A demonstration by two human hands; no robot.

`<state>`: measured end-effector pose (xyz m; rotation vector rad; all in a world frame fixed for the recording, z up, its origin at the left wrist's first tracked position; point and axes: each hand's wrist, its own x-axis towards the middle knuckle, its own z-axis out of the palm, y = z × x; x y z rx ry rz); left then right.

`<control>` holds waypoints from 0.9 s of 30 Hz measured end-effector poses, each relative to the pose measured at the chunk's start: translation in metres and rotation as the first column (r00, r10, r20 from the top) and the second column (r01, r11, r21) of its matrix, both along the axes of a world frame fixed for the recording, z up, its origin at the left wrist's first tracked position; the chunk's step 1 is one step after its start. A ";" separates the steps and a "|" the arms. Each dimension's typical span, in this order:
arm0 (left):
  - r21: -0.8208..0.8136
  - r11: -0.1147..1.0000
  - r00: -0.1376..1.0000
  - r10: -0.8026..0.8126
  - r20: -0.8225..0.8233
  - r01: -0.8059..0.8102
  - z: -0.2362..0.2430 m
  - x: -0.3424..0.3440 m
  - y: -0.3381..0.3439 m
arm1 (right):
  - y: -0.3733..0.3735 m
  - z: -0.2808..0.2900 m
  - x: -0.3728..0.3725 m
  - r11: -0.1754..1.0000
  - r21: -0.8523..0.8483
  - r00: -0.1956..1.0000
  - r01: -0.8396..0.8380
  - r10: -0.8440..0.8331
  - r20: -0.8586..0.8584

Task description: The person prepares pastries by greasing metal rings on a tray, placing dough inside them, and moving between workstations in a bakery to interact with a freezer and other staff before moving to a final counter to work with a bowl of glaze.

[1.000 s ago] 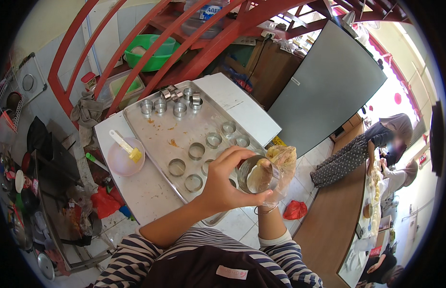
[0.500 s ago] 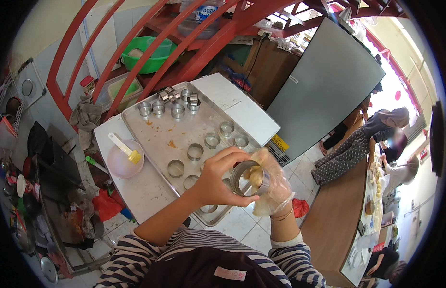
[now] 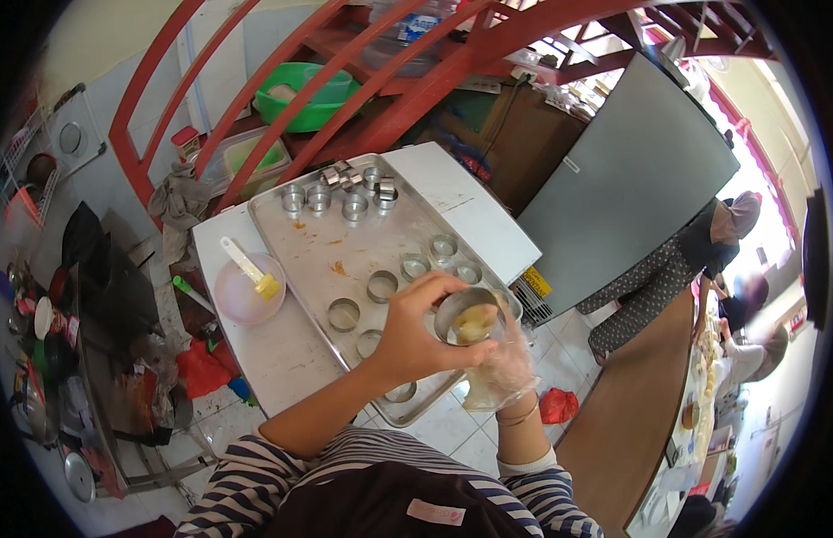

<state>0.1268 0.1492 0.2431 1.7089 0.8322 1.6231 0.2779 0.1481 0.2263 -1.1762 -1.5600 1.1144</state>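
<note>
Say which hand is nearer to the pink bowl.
Left. The left hand, gripping a metal ring, is to the right of the pink bowl, across part of the tray; the plastic-covered right hand is farther right, beside the ring.

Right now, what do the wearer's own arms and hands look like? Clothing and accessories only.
Left hand: bare, no glove. Right hand: in a loose, crinkled clear plastic glove, with a thin bracelet at the wrist. Left sleeve and right sleeve: dark-and-white striped, ending short of the wrists; the right has a plain whitish cuff.
</note>
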 end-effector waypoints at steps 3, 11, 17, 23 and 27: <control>-0.052 0.999 1.000 -0.013 -0.009 0.013 -0.003 0.005 -0.010 | 0.008 0.008 -0.003 0.996 -0.092 0.821 -0.014 -0.041 -0.569; -0.060 0.998 0.994 0.039 0.098 -0.033 -0.011 0.005 -0.007 | 0.019 -0.070 -0.008 0.939 -0.249 0.452 -0.239 -0.120 -0.884; -0.220 0.974 0.992 0.074 0.100 -0.051 -0.064 -0.011 -0.002 | 0.006 -0.056 -0.018 0.929 -0.230 0.851 -0.291 0.141 -0.506; -0.261 0.965 0.995 0.025 0.099 0.002 -0.072 -0.017 -0.014 | 0.016 -0.061 -0.024 0.912 -0.391 0.783 -0.123 -0.153 -0.603; -0.301 0.953 0.994 0.049 0.093 -0.019 -0.071 -0.027 -0.006 | 0.012 -0.094 -0.030 0.930 -0.363 0.868 -0.062 -0.130 -0.479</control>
